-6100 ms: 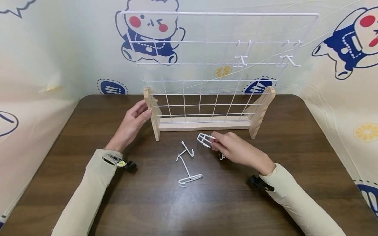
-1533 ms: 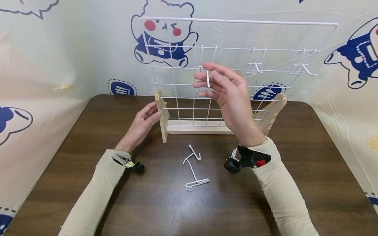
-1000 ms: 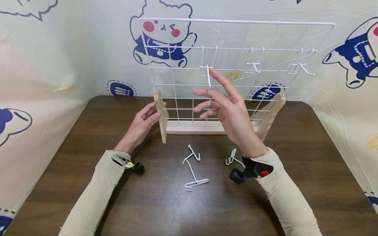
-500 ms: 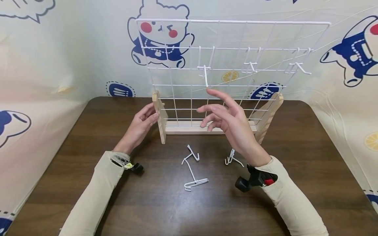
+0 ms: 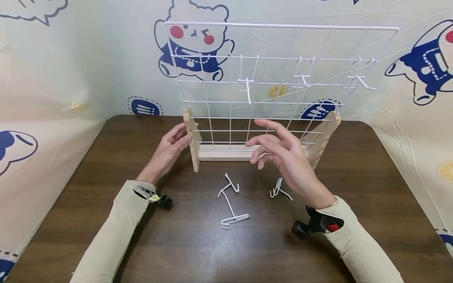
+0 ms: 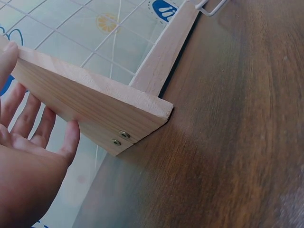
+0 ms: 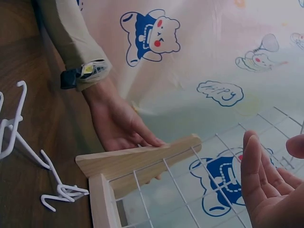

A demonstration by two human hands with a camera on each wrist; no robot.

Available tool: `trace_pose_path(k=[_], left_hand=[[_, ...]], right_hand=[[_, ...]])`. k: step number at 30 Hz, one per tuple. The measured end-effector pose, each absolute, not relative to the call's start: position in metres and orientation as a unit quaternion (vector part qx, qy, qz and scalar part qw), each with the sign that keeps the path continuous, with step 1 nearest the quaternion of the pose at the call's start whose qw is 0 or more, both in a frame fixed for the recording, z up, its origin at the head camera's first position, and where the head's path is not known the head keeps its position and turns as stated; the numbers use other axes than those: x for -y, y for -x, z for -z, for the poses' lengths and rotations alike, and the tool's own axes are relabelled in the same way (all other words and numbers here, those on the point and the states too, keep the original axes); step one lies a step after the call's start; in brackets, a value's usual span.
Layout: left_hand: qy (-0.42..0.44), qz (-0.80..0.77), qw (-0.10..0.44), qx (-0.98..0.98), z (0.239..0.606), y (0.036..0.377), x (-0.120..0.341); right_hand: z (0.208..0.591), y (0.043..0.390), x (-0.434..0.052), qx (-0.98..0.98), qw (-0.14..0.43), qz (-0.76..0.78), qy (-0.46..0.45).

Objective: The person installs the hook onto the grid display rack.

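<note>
My left hand (image 5: 165,151) holds the left wooden side panel (image 5: 194,143) of a white wire grid rack, thumb on its front edge and fingers behind. The left wrist view shows that hand (image 6: 28,156) against the panel's outer face. Nothing is in my right hand (image 5: 293,165), which hovers in front of the grid with fingers spread and slightly bent. Above it, a white wire display hook (image 5: 249,92) hangs on the grid (image 5: 269,26). Two more such hooks hang to its right, a middle hook (image 5: 303,81) and an end hook (image 5: 361,82).
On the brown table (image 5: 170,243) lie two touching loose hooks, an upper hook (image 5: 231,183) and a lower hook (image 5: 240,217). Another hook (image 5: 278,190) lies left of my right wrist. Behind the rack is a cartoon-printed cloth (image 5: 116,59).
Earlier my right hand held a hook low over the table; that hook now hangs on the grid. The hand has let go and drawn down and right. My left hand stays at the panel.
</note>
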State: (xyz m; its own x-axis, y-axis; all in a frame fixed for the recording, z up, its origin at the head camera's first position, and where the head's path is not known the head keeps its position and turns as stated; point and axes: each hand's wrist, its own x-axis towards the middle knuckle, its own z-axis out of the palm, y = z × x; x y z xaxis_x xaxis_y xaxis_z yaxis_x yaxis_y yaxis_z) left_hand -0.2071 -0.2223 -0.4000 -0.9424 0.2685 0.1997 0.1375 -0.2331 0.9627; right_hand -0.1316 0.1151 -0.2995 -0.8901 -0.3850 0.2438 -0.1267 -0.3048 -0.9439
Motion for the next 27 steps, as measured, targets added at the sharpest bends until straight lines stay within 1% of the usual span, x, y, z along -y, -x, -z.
trace_pose_path(k=[6, 19, 22, 27], left_hand=[[-0.159, -0.769, 0.046, -0.618, 0.401, 0.207, 0.222], [-0.155, -0.766, 0.043, -0.622, 0.401, 0.209, 0.222], [-0.155, -0.766, 0.044, -0.623, 0.401, 0.209, 0.222], [-0.157, -0.767, 0.044, -0.620, 0.402, 0.209, 0.223]], right_hand=[[0.303, 0.129, -0.122, -0.594, 0.087, 0.769, 0.219], [0.326, 0.126, -0.134, -0.637, 0.143, 0.724, 0.222], [0.330, 0.126, -0.140, -0.664, 0.153, 0.697, 0.225], [0.334, 0.127, -0.153, -0.720, 0.152, 0.633, 0.242]])
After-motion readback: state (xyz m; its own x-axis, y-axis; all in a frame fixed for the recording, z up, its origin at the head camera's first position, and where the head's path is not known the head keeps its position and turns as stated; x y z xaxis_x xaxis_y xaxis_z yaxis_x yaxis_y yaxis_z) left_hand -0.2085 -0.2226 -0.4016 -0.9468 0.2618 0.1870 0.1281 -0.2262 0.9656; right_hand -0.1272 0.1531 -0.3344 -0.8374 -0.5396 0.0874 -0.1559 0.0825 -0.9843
